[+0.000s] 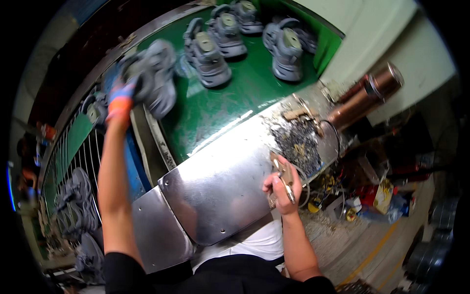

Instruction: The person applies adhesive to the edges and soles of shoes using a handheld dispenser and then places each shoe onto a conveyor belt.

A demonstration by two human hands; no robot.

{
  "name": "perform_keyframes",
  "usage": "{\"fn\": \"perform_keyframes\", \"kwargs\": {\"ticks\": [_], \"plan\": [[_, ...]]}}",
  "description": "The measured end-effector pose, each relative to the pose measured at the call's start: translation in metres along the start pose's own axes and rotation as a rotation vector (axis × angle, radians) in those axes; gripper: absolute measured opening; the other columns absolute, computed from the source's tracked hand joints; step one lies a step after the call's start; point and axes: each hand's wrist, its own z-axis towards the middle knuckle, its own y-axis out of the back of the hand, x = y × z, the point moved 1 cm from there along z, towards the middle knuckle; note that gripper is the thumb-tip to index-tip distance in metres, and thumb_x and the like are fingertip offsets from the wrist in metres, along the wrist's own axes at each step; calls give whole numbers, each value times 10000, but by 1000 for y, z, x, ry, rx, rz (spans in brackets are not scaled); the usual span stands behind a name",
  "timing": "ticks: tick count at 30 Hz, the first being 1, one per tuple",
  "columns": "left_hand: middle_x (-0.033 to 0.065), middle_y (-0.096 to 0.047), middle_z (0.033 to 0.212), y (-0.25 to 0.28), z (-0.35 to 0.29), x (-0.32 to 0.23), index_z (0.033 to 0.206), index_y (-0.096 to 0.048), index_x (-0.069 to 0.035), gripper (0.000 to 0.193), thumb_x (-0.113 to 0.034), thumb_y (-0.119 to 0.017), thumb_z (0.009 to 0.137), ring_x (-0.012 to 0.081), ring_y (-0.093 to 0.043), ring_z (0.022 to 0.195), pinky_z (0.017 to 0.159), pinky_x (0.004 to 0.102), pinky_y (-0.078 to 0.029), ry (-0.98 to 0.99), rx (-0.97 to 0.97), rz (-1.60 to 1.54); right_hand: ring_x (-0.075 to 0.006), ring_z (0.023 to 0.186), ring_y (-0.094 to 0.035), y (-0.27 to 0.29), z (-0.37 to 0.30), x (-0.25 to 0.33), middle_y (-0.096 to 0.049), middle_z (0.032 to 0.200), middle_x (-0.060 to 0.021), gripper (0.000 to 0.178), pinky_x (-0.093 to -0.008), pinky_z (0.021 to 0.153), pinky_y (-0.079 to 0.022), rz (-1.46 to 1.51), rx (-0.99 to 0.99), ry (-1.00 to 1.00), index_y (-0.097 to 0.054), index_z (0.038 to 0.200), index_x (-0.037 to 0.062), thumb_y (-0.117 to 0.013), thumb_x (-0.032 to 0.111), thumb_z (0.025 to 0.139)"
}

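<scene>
My left hand (122,100), in an orange and purple glove, stretches far out to the left and is smeared by motion. Its fingers are at a grey shoe (159,81), which is blurred as well and appears to be in its grip. My bare right hand (285,188) is closed around a small hand tool (285,177) with a brownish body and a shiny metal end. That hand hovers by the right edge of the metal plate (215,191). Several grey shoes (208,61) with pale insoles stand on the green surface (210,112) beyond.
Dark scraps (298,142) lie heaped at the plate's right end, beside a copper-coloured cylinder (364,95). More grey shoes (76,203) sit on a wire rack (73,142) at left. Bags (377,196) and clutter lie low on the right, near large clear bottles (431,257).
</scene>
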Motion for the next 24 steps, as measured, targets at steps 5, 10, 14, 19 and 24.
{"fn": "perform_keyframes", "kwargs": {"ticks": [5,10,14,19,24], "plan": [[214,-505,1377,-101,67,-3,1386,-498,-164,617,-289,-646,800,371,-485,1270,1070,411,-395,156,211,715,-142,582,-555,-5,0,-4,-581,670,-67,556,-278,541,-469,3,-9,81,-373,1364,-83,-566,156,900],[198,-371,1493,-42,4,49,1487,-331,-171,768,-416,-672,844,352,-395,1353,1113,387,-346,-255,276,538,-160,535,-517,-6,-4,-8,-559,653,-91,638,-286,529,-460,-74,-41,114,-291,1408,-91,-532,172,879],[176,-611,1217,128,-57,74,1262,-573,-72,521,-244,-755,806,297,-577,1151,969,371,-466,-239,-49,189,-141,564,-498,-11,-6,-7,-543,666,-73,646,-261,534,-432,-109,-54,135,-265,1424,-94,-519,190,903],[227,-374,1476,392,-134,149,1447,-364,-56,1028,-643,-724,684,370,-384,1352,1116,416,-338,395,-306,1267,-141,574,-489,-11,-3,-8,-535,682,-74,627,-269,537,-434,-130,-10,136,-265,1430,-83,-497,174,907],[158,-519,1376,414,-192,237,1321,-542,-96,644,-419,-673,780,326,-513,1237,1044,386,-422,633,-41,1360,-144,551,-498,-9,-1,-8,-524,649,-67,628,-275,533,-441,-104,-17,145,-312,1414,-51,-551,175,880]]}}
